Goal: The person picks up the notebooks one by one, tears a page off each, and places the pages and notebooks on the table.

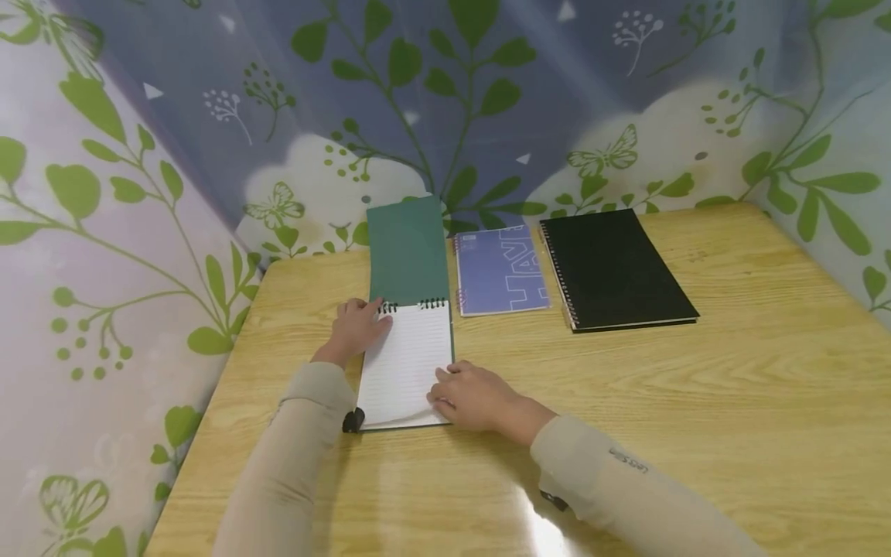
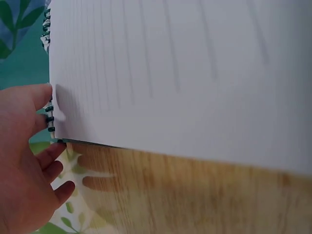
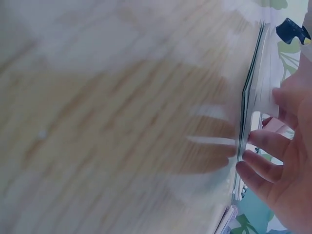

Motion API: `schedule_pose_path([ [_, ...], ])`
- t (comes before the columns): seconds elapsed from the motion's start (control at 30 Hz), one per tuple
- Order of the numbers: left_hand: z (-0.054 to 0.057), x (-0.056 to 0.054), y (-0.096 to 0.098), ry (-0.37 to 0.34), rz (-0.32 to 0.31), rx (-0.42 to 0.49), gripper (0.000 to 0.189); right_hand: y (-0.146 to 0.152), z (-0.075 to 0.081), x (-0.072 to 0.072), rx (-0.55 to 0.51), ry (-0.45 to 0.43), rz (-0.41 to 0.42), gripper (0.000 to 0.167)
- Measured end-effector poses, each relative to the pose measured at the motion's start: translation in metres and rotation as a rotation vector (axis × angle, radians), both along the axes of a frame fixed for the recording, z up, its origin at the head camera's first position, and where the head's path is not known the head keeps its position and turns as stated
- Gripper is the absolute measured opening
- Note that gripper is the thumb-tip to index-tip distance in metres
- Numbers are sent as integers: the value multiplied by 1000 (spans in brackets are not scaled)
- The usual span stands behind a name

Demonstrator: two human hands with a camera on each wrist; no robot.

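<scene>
A spiral notebook (image 1: 404,360) lies with its green cover (image 1: 408,247) flipped up past the top rings, showing a white lined page. My left hand (image 1: 356,329) is at its upper left corner, the thumb touching the ring binding (image 2: 50,119) and the other fingers spread along the side. At the lower right, my right hand (image 1: 476,398) pinches the page's edge, thumb on the slightly raised paper (image 3: 267,92). Its other fingertips touch the notebook's side. A black clip-like object (image 1: 353,421) sits by the lower left corner.
Right of the green cover lies a blue-purple spiral notebook (image 1: 497,271) with large outlined letters. Beyond it is a larger black spiral book (image 1: 619,271). All rest on a wood-grain table (image 1: 696,433), with a leaf-patterned cloth (image 1: 445,100) rising behind and at the sides.
</scene>
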State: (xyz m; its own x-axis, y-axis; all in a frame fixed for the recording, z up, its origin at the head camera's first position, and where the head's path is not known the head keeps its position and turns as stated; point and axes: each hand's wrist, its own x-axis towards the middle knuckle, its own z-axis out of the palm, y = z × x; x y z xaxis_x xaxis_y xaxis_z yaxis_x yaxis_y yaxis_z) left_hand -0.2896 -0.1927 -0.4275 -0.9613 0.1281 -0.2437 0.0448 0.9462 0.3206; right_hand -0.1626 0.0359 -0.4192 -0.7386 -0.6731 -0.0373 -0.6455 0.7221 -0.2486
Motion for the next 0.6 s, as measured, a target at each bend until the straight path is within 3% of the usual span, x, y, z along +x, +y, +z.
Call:
schedule_pose_path([
  [0.17,0,0,3,8,-2,-48,59,0,-1,0,-19,87,26,21],
  [0.3,2,-1,6,1,-37,-106,61,-1,0,0,-30,109,21,18],
  [0.6,1,0,5,-19,-43,-96,62,-3,0,1,-46,173,45,15],
])
